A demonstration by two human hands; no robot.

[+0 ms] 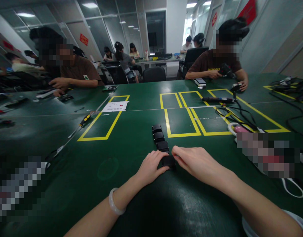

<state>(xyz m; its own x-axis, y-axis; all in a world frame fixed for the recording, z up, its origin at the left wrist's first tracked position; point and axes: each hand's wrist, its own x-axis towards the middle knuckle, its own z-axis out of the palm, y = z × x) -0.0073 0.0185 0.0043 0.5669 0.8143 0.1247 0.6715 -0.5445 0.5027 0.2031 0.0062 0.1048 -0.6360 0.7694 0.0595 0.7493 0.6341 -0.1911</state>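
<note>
Small black box-shaped pieces stand in a row on the green table (141, 191), running away from me. The nearest black block (168, 161) sits between my hands. My left hand (150, 168) grips it from the left, thumb on the near side and fingers on the far side. At its right edge is my right hand (197, 161), fingers closed in a pinch; whatever they hold is hidden. Just beyond lies another black block (162, 146), close to my left fingertips. Two more, a middle block (158, 136) and the farthest block (156, 128), continue the row.
Yellow tape rectangles (184, 135) mark the table. A yellow-black screwdriver (84, 120) and a white paper (115, 106) lie left. Cables (242, 113), a black pen-shaped tool (218, 100) and a white tape roll (232, 128) are right. Co-workers sit across the table.
</note>
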